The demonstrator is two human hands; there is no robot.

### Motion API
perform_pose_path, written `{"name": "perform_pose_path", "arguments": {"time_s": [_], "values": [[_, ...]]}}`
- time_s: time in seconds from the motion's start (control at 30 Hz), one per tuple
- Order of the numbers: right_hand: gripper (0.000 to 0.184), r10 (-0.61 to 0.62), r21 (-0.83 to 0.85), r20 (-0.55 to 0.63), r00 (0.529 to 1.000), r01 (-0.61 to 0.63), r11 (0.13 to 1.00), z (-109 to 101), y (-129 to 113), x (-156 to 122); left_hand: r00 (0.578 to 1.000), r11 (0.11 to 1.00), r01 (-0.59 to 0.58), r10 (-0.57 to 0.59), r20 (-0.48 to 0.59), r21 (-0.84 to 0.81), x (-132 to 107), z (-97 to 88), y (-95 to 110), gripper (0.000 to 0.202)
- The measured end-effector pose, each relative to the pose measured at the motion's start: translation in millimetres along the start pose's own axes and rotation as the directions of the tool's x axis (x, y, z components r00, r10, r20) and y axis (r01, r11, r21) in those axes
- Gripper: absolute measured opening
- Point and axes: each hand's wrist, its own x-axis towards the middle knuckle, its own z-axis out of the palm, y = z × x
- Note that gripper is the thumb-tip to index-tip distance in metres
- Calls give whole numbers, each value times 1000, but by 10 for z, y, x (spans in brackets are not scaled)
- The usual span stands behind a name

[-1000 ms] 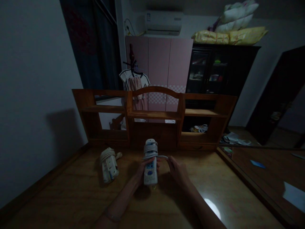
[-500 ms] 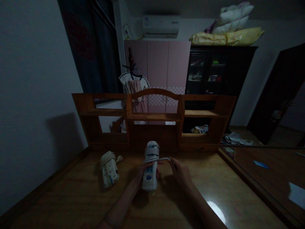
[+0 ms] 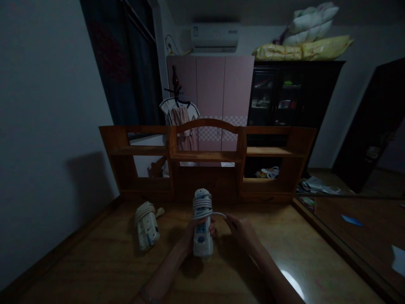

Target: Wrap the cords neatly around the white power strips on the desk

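Note:
A white power strip [image 3: 202,230] with its cord wound round its far end stands tilted above the wooden table [image 3: 104,270]. My left hand [image 3: 192,231] is wrapped round the strip's middle. My right hand [image 3: 241,231] is just right of it, fingers pinched on the loose white cord [image 3: 218,214] that runs from the coil. A second white power strip [image 3: 146,226], also wrapped in cord, lies flat on the table to the left, apart from both hands.
A low wooden shelf unit [image 3: 207,158] stands along the table's far edge. Behind it are a pink wardrobe [image 3: 221,88], a dark cabinet [image 3: 284,97] topped with bedding, and hanging clothes [image 3: 179,114]. A wall is at left. The room is dim.
The power strip and both hands have shifted slightly while the cord stays pinched in my right hand. The view has moved a little. The second strip has not moved.

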Motion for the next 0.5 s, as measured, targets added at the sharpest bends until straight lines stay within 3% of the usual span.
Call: {"name": "perform_pose_path", "arguments": {"time_s": [0.2,0.3,0.4,0.5], "values": [[34,41,134,-2,999,-41,990,83,-11,-1,976,978,201,-205,70,58,-68,-14,8,34],[38,123,314,-95,988,-87,945,31,-17,34,924,924,378,-381,48,55,-127,-40,-43,39],[42,273,606,-98,957,-161,779,-17,29,87,860,861,506,-508,37,57,-133,-28,-71,43],[41,421,829,16,907,-247,502,18,150,132,881,880,469,-472,38,76,-55,8,-70,48]]}}
